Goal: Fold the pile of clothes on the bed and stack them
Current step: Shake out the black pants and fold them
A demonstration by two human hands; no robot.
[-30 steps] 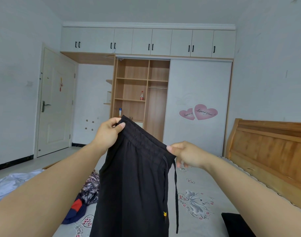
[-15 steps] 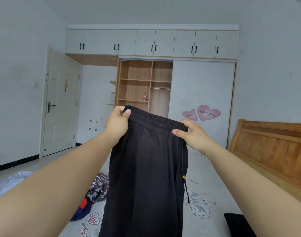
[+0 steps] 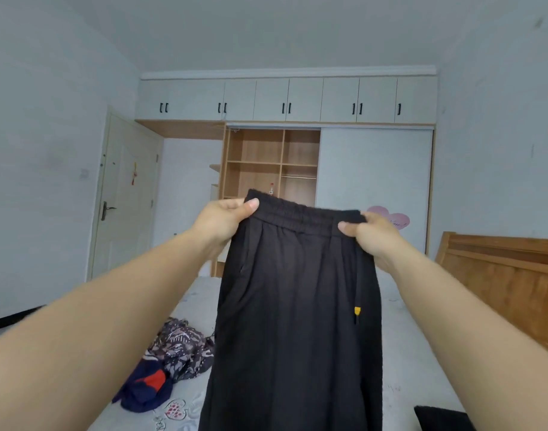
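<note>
While both arms reach forward, left hand (image 3: 224,220) and right hand (image 3: 370,236) pinch the black trousers (image 3: 294,306) by the waistband, legs cut off below.

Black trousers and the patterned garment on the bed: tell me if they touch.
Cannot tell. In the head view the black trousers, held up by both hands, hang in front of the patterned garment, so their edges overlap in the picture with no visible gap or contact.
</note>
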